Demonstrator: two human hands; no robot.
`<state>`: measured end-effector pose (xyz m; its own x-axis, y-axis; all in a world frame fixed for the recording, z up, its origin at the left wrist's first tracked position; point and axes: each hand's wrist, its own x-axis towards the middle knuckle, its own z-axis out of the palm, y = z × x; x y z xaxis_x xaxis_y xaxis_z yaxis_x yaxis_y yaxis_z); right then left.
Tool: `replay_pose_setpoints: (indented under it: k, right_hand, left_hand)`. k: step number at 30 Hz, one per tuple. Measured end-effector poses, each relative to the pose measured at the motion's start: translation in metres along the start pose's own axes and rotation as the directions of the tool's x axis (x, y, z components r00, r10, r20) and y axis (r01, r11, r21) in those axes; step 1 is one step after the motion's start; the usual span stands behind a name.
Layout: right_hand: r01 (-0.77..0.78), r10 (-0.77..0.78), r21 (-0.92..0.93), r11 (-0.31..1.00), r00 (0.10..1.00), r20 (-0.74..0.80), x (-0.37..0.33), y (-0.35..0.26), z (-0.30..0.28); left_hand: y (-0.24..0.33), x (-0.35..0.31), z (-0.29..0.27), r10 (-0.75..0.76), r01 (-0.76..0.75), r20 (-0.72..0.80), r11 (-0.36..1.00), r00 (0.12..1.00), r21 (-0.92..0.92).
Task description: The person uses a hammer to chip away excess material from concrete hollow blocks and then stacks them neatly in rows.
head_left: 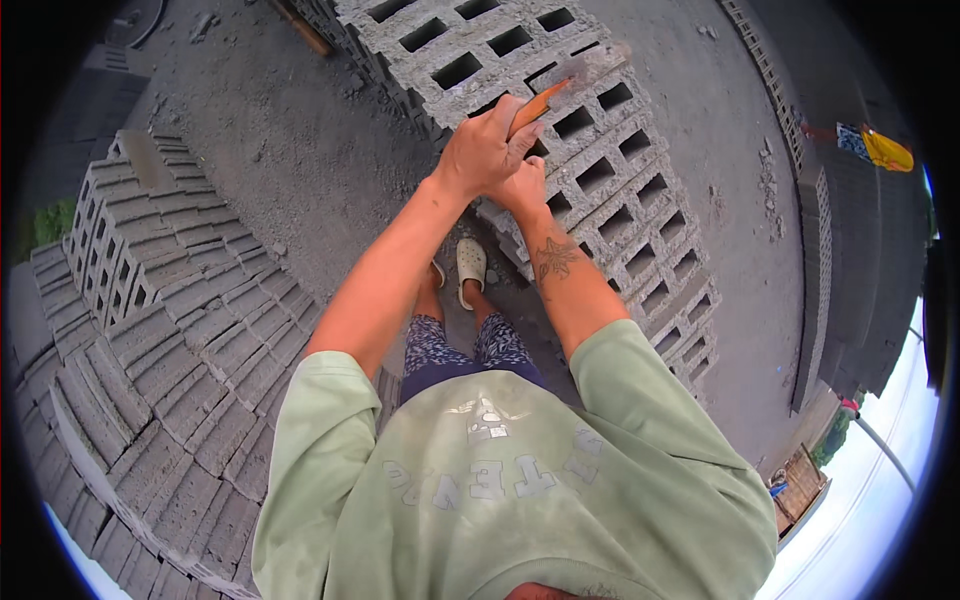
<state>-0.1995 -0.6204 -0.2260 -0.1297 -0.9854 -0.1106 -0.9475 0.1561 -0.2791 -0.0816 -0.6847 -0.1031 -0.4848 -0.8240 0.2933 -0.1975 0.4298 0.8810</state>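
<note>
My left hand is closed around a tool with an orange handle. Its far end is a greyish, motion-smeared blade over the top of a long row of hollow concrete blocks. Tight beneath the left hand, and touching it, my right hand is closed too. The left hand partly covers its fingers, so I cannot see whether the handle reaches into it. Both arms stretch forward over the near side of the row, whose block openings face up.
At left rise stacked grey concrete blocks. My feet in pale clogs stand on dusty ground beside the block row. Another long block wall stands at right, with a yellow cloth-like thing near it. A wooden-handled object lies far left of the row.
</note>
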Motion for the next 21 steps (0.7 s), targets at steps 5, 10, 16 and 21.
replay_pose_setpoints:
  k: [5,10,16,21]
  right_hand:
    - [0.041,-0.022,-0.16,0.986,0.993,0.118,-0.011,-0.011,-0.007]
    - [0.002,0.042,-0.194,0.981,0.974,0.221,-0.01,-0.008,-0.016]
    - [-0.009,0.088,-0.223,0.975,0.933,0.349,-0.003,-0.019,-0.03]
    - [-0.039,0.128,-0.203,0.978,0.883,0.451,-0.001,-0.018,-0.064]
  left_hand:
    - [-0.055,-0.019,-0.013,-0.475,0.302,0.205,0.781,0.856,0.547]
    - [-0.019,-0.08,-0.048,-0.569,0.576,-0.09,0.812,0.817,0.094]
    - [-0.077,-0.221,-0.023,-0.879,0.836,-0.261,0.466,0.399,-0.29]
    - [-0.062,-0.189,-0.016,-0.937,0.376,-0.288,0.343,0.196,-0.861]
